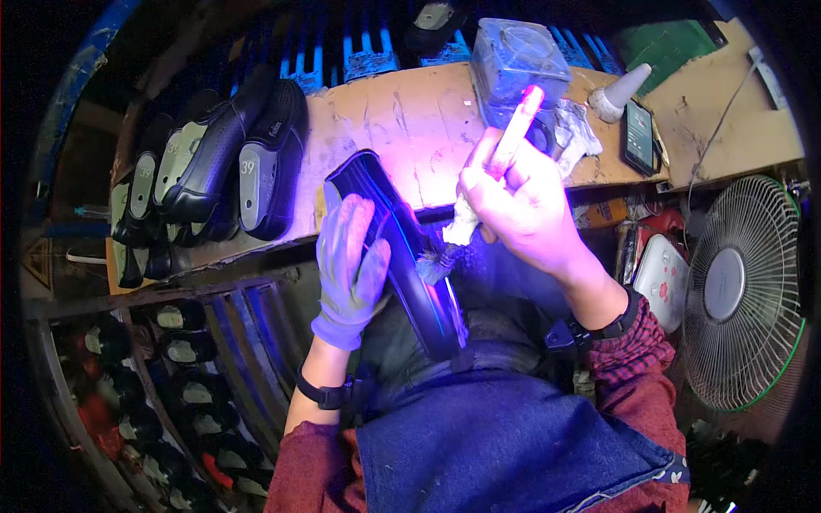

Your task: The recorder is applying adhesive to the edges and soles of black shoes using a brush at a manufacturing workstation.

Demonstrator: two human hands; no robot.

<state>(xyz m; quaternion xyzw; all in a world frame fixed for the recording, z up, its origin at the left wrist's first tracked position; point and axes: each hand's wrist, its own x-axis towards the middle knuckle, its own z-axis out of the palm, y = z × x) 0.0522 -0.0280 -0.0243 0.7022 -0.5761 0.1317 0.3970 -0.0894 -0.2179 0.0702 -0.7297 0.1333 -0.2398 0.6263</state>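
Observation:
In a work glove, my left hand (351,265) grips a glossy black shoe (421,312) by its side, the fingers lying over its edge. The shoe is tilted between my lap and the bench edge, lit by violet light. My bare right hand (523,197) is closed round a brush (516,130) with a pale handle. Its upper end glows pink in the light. White wrapping covers the lower part of the brush, and its dark bristles are at the right side of the shoe. The shoe's underside is hidden.
Several black shoes with grey insoles (250,184) lie at the bench's left. A clear plastic container (518,64), a crumpled cloth (575,137), a grey cone (623,90) and a phone (640,137) stand along the bench (359,115). A fan (742,291) is at right; racked shoes (192,350) sit lower left.

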